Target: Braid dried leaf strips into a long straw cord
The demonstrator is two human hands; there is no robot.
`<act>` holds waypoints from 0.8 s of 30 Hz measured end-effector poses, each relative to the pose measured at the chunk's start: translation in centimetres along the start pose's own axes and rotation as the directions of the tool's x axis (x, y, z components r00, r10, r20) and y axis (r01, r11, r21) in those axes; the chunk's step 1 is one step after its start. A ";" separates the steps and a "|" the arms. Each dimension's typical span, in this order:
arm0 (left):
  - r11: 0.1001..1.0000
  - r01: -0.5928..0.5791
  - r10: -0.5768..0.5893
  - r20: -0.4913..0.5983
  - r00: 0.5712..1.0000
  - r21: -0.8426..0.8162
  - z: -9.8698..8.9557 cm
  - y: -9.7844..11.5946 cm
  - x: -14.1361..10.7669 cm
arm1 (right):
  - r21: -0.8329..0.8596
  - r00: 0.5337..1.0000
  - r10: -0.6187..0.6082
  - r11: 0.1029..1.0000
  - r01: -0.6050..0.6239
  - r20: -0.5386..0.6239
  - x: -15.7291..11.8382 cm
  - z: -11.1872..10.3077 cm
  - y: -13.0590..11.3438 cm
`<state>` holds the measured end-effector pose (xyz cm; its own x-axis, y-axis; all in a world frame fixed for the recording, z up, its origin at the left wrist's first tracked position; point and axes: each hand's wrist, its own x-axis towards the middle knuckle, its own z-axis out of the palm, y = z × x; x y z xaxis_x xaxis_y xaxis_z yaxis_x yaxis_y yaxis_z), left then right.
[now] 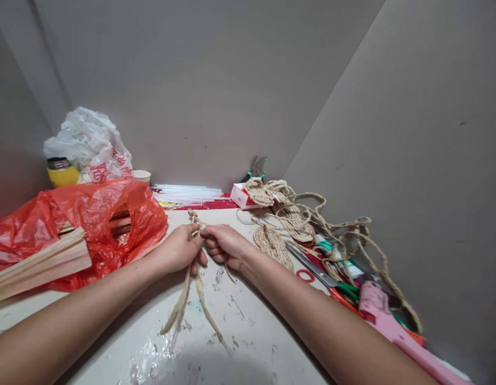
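Observation:
Near the middle of the table my left hand and my right hand are close together, both closed on a short braid of dried plant fibre. Its knotted end pokes up beyond my fingertips. Below my left hand hang two loose pale strands, their tips over the tabletop. A thinner strand trails beneath my right hand. The thumb and forefinger of each hand pinch the braid, and the exact grip point is hidden by the fingers.
Left lies a red plastic bag with dried husk strips. Behind it are a white bag and a yellow jar. Right are coiled braided cords, scissors, a pink glue gun and pruning shears. Walls enclose the table.

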<state>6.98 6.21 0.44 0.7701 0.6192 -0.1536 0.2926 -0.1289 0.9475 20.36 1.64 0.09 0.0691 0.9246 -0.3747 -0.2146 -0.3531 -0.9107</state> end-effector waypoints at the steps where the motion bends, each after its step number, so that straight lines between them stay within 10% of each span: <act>1: 1.000 -0.012 0.012 0.001 1.000 0.000 0.1 -0.1 0.1 | 0.008 1.000 0.001 1.000 -0.001 0.008 0.0 0.0 0.0; 10: 0.981 0.178 -0.179 -0.001 0.984 -0.075 -0.5 1.0 0.3 | 0.062 0.997 0.005 0.998 -0.010 0.077 0.1 -0.8 0.3; 16: 0.995 0.032 -0.056 -0.277 0.959 -0.091 -1.6 -0.4 1.7 | 0.085 0.991 0.041 0.995 -0.052 0.128 0.1 -1.3 0.1; 24: 0.866 0.152 -0.168 0.010 0.986 -0.476 -0.5 -0.4 1.1 | 0.035 0.981 0.049 0.998 -0.056 0.185 0.2 -1.7 0.1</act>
<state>7.45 7.33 0.03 0.7156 0.6244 -0.3130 0.1005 0.3515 0.9308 22.04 1.50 -0.38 -0.1230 0.9167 -0.3803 -0.2521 -0.3995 -0.8814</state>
